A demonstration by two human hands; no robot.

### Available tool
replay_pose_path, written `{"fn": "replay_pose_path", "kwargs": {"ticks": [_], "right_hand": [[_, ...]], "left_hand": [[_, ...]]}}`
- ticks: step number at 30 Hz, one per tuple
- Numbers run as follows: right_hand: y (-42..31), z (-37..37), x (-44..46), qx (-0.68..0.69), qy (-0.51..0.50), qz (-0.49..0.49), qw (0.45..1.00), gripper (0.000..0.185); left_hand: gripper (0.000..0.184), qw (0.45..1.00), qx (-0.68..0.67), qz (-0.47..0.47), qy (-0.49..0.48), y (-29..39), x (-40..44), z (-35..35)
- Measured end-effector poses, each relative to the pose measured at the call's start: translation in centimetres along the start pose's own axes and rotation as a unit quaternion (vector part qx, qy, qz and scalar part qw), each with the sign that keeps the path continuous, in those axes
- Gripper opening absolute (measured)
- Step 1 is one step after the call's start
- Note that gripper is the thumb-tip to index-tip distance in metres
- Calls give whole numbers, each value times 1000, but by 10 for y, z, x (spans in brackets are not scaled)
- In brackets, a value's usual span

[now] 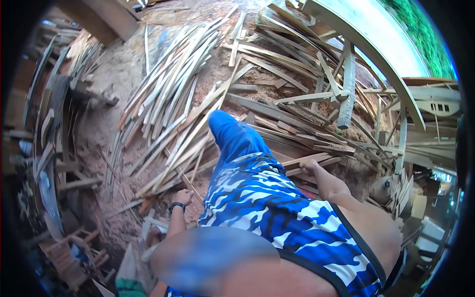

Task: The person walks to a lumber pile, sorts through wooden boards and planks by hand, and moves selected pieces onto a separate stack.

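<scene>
My left hand (184, 197), with a dark watch (176, 206) on its wrist, hangs low beside my body. Its fingers are loosely bent, and nothing shows in them. Thin wooden strips (163, 173) lie on the ground beyond it. On the other side, my right hand (310, 166) hangs away from my hip, fingers loosely bent and partly foreshortened, with no held thing visible. Behind it in the picture are stacked wooden boards (297, 133). Between my hands are my blue trousers (240, 136) and blue camouflage top (267, 198).
A long pile of narrow wood strips (170, 81) covers the ground ahead. At right stands a timber frame with an upright post (347, 84) and a long curved-looking beam (381, 62). More timber (52, 114) lines the left, near a wooden rack (74, 252).
</scene>
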State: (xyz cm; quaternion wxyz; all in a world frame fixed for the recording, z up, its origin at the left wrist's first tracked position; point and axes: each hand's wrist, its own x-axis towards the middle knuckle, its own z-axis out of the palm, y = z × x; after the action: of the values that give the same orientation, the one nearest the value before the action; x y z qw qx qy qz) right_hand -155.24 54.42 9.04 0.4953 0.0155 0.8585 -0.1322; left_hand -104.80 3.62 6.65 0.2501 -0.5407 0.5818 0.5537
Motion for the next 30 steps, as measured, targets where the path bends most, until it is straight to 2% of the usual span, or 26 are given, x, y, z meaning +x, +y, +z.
{"fn": "replay_pose_path", "kwargs": {"ticks": [1, 2, 4, 6, 7, 8, 10, 12, 14, 16, 17, 18, 20, 21, 22, 23, 24, 26, 27, 28, 29, 30], "right_hand": [[27, 10, 14, -23, 7, -16, 1000, 13], [7, 18, -12, 36, 10, 63, 997, 13], [-23, 25, -36, 127, -10, 181, 975, 13], [-56, 40, -24, 194, -30, 191, 962, 15], [-80, 49, -8, 198, -43, 165, 965, 17], [-104, 58, 12, 200, -56, 140, 968, 18], [-183, 54, 42, 172, -87, 166, 967, 21], [-263, 46, 77, 154, -150, 66, 974, 22], [-328, 33, 118, 156, -155, 51, 974, 22], [-405, 7, 168, 147, -157, 15, 976, 24], [-443, -7, 187, 57, -167, 16, 984, 24], [-496, -39, 200, -41, -170, 15, 985, 25], [-593, -105, 202, -197, -139, -73, 968, 26], [-534, -81, 306, -272, -76, -312, 907, 25], [-584, -128, 272, -179, -9, -307, 935, 26], [-660, -180, 218, 215, -46, -83, 972, 31], [-687, -213, 218, 260, -47, -86, 961, 35], [-737, -276, 209, 278, -12, -133, 951, 36], [-754, -298, 213, 280, 21, -138, 950, 36], [-766, -320, 222, 247, 40, -131, 959, 38], [-774, -338, 232, 274, 57, -135, 950, 38], [-781, -350, 238, 302, 73, -139, 940, 37]], "left_hand": [[35, 997, 58, 40, 22, 9, 20, -17], [36, 989, 113, 79, 44, 20, 36, -36], [39, 990, 69, 103, 61, 94, 19, -61], [40, 993, -30, 102, 54, 135, 39, -86], [27, 966, 60, 222, 118, 133, 82, -97], [28, 978, 55, 179, 88, 216, 20, -105], [31, 974, -82, 208, 28, 259, 62, -128], [40, 970, -29, 241, 23, 344, 73, -167], [39, 953, -70, 291, 45, 431, 101, -210], [39, 951, -77, 294, 53, 512, 146, -261], [38, 945, -90, 311, 52, 545, 175, -287], [37, 951, -47, 287, 103, 575, 208, -312], [35, 961, -170, 191, 106, 610, 274, -349], [36, 972, -99, 183, 108, 620, 288, -365], [37, 976, -34, 183, 110, 631, 303, -376], [36, 965, 33, 223, 131, 636, 310, -382], [36, 967, 30, 222, 125, 647, 310, -389], [38, 993, 61, 96, 38, 662, 306, -402], [30, 997, 30, 56, 43, 654, 315, -406], [30, 997, 34, 54, 43, 644, 329, -414], [24, 999, 28, 41, -6, 634, 343, -424], [17, 998, 21, 28, -54, 658, 330, -430]]}}
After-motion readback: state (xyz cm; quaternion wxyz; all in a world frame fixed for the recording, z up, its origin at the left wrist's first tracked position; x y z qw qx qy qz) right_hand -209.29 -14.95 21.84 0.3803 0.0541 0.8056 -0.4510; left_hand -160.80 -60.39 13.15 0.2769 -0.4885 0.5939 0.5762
